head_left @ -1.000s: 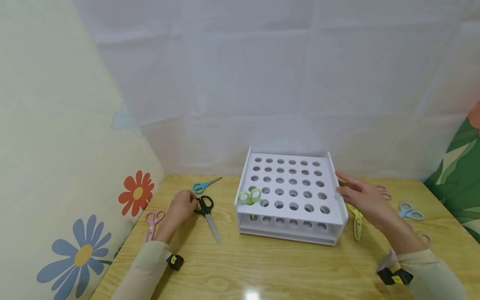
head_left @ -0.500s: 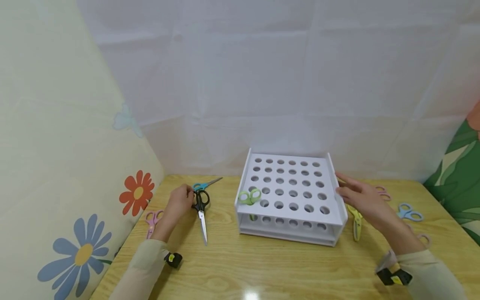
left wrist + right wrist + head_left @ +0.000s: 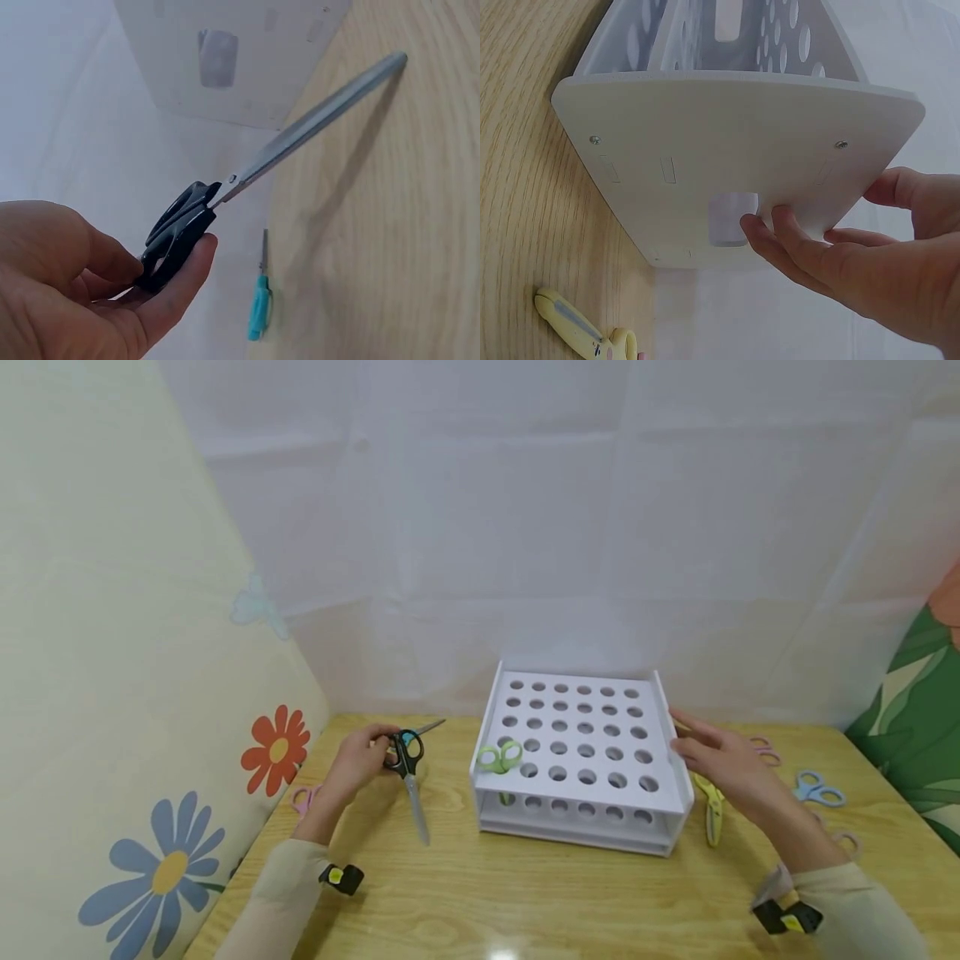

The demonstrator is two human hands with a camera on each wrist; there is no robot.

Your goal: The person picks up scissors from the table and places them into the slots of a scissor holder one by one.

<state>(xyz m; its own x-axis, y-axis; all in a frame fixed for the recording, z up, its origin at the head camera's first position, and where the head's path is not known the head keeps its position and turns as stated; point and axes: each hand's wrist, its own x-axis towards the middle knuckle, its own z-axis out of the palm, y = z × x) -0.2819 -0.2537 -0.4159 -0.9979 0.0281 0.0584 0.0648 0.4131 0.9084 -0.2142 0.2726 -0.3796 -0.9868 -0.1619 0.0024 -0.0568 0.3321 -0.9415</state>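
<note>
My left hand [image 3: 362, 762] pinches black-handled scissors [image 3: 408, 763] by their handle loops. In the left wrist view the handles are raised and the shut blades slope down, their tip at or very near the tabletop. Turquoise scissors [image 3: 259, 309] lie behind, partly covered by the black handles in the head view. My right hand [image 3: 733, 771] holds the side panel of a white rack [image 3: 566, 789] with rows of round holes; the thumb is at its upper edge and the fingertips are on its outer face by a cutout. Green-handled scissors [image 3: 500, 757] stand in the rack's front left corner hole.
Pink scissors [image 3: 303, 798] lie left, partly hidden by my left forearm. Yellow scissors [image 3: 712, 810] lie right of the rack. Farther right are blue scissors [image 3: 819, 789] and pink handles [image 3: 767, 750]. A pale handle loop [image 3: 849, 842] shows beside my right forearm. White cloth hangs behind the table.
My left hand has drawn the black scissors slightly away from me and raised the handles. Their blades swung left, then back right. My right hand and the rack have stayed in place.
</note>
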